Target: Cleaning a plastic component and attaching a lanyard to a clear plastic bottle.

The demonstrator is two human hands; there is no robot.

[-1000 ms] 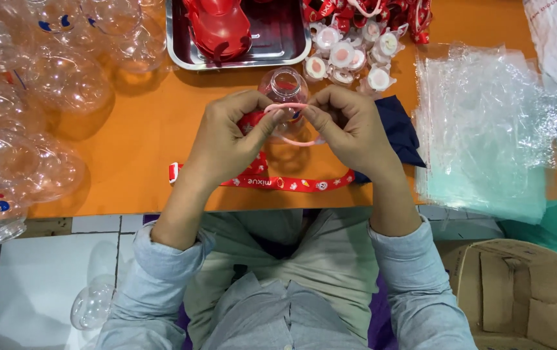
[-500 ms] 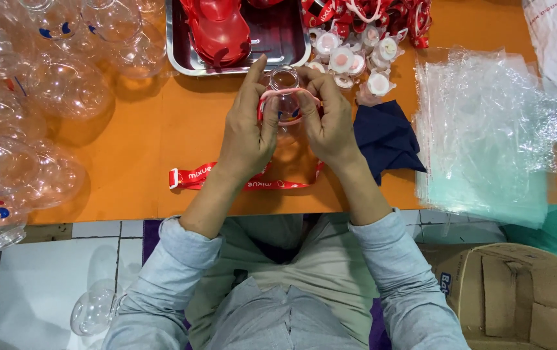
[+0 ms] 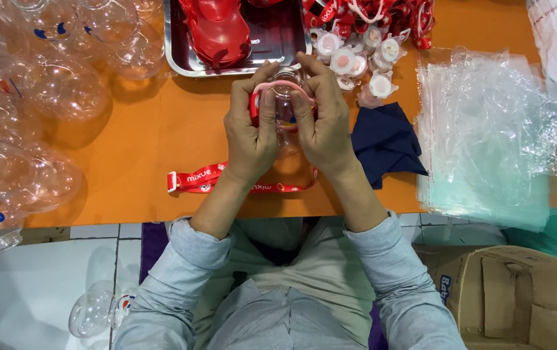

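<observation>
Both hands, left hand (image 3: 250,129) and right hand (image 3: 322,126), pinch the pink ring (image 3: 285,87) over the clear bottle (image 3: 285,113) standing between them, near the table's far edge.

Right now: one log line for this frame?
left hand + right hand: grip clear bottle | pink ring at neck | red strap on orange table

The clear plastic bottle (image 3: 284,107) stands upright on the orange table, just below the metal tray, with its open neck facing up; a pink ring (image 3: 283,87) sits around the neck; a red strap (image 3: 227,179) hangs from it, and its long end lies flat on the table, toward the near edge.
</observation>
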